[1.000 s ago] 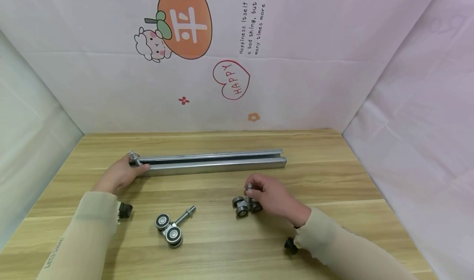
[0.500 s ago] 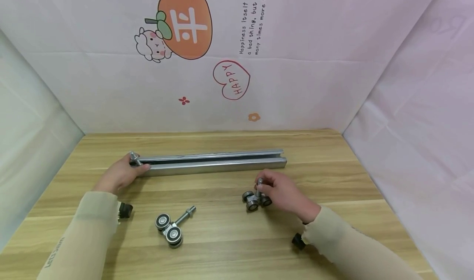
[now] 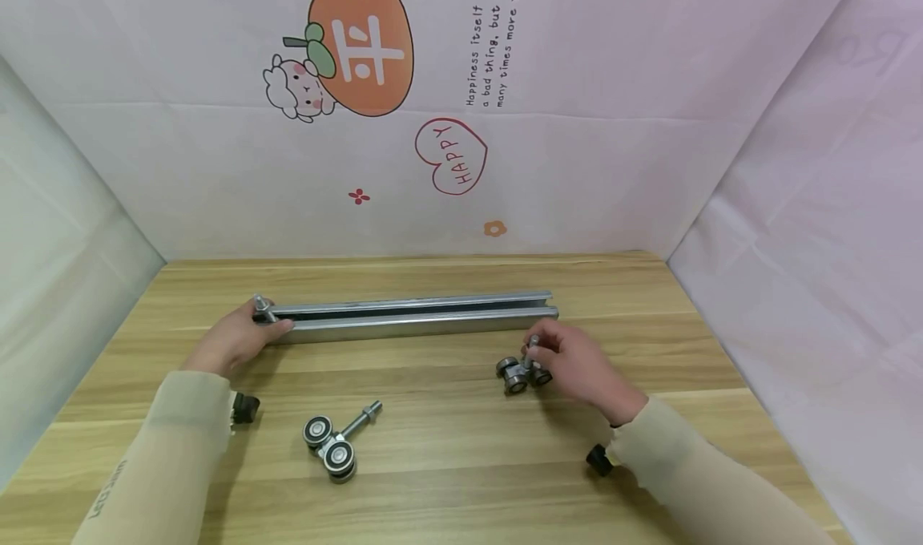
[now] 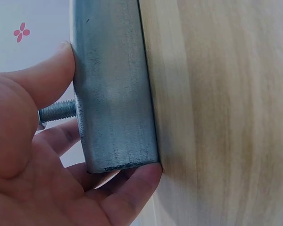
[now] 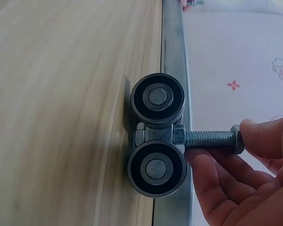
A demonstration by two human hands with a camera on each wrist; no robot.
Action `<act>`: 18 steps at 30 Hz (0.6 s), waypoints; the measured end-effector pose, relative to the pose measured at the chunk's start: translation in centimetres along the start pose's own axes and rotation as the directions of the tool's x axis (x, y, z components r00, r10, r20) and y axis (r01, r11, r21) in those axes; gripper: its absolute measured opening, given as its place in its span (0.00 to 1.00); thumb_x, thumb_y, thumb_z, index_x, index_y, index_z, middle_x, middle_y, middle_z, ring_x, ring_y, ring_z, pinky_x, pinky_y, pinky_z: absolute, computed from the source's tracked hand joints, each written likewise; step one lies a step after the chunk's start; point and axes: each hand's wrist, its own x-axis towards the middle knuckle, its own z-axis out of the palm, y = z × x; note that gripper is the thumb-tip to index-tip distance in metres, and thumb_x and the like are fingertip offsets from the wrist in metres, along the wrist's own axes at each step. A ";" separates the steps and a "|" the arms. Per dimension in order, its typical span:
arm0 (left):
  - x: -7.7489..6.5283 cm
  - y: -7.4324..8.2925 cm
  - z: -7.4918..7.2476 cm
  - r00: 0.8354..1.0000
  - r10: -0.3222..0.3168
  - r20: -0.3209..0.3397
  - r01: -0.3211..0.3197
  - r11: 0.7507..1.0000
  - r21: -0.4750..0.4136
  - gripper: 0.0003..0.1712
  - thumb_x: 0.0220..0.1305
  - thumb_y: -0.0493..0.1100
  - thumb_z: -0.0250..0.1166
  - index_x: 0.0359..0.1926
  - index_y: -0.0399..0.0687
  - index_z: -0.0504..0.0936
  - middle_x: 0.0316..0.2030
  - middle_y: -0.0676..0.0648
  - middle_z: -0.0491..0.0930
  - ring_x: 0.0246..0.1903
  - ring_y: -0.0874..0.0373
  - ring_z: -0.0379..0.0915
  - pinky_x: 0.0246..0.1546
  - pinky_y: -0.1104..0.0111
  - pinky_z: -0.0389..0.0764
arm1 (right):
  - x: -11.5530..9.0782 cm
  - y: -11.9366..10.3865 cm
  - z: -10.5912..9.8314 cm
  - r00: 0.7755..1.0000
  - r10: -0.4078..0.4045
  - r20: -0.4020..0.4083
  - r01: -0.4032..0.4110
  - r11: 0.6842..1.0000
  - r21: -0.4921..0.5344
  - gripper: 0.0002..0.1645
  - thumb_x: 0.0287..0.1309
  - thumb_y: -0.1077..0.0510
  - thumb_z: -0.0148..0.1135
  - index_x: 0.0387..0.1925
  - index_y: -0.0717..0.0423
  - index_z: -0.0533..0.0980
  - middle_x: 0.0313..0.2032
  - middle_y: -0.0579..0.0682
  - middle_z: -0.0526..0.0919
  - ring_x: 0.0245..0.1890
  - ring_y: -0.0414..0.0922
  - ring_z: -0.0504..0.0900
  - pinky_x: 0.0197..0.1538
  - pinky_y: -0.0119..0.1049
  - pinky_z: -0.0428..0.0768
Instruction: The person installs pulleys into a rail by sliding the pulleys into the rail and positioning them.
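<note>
A silvery metal rail [image 3: 418, 326] with a slot along its top lies across the table. My left hand [image 3: 234, 338] grips its left end; in the left wrist view the thumb presses one edge and fingertips cup the end. A threaded bolt [image 4: 59, 110] sticks out of the slot there, between thumb and fingers; whatever it joins inside is hidden. Near the rail's right end, on its near side, my right hand [image 3: 577, 365] pinches the bolt [image 5: 210, 139] of a wheeled trolley roller [image 3: 515, 377] by its upper part. The bolt points up, wheels down.
Another trolley roller [image 3: 332, 453] lies on its side on the wooden table [image 3: 447, 481], front left of the middle, its bolt pointing right and away. A white printed cloth [image 3: 577, 168] rises behind the table, with white cloth on both sides.
My right hand has moved the roller to the right and away, closer to the rail's right end. My left hand, the rail and the lying roller have stayed where they were.
</note>
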 end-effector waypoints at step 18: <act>0.2 0.1 0.0 1.000 0.002 -0.030 -0.003 1.000 -0.013 0.56 0.64 0.75 0.54 0.75 0.37 0.56 0.68 0.19 0.53 0.64 0.20 0.49 0.60 0.31 0.55 | 0.1 2.3 -2.3 0.993 0.064 -0.099 -0.068 0.997 -0.034 0.06 0.72 0.60 0.57 0.46 0.51 0.78 0.42 0.48 0.84 0.44 0.49 0.80 0.44 0.47 0.77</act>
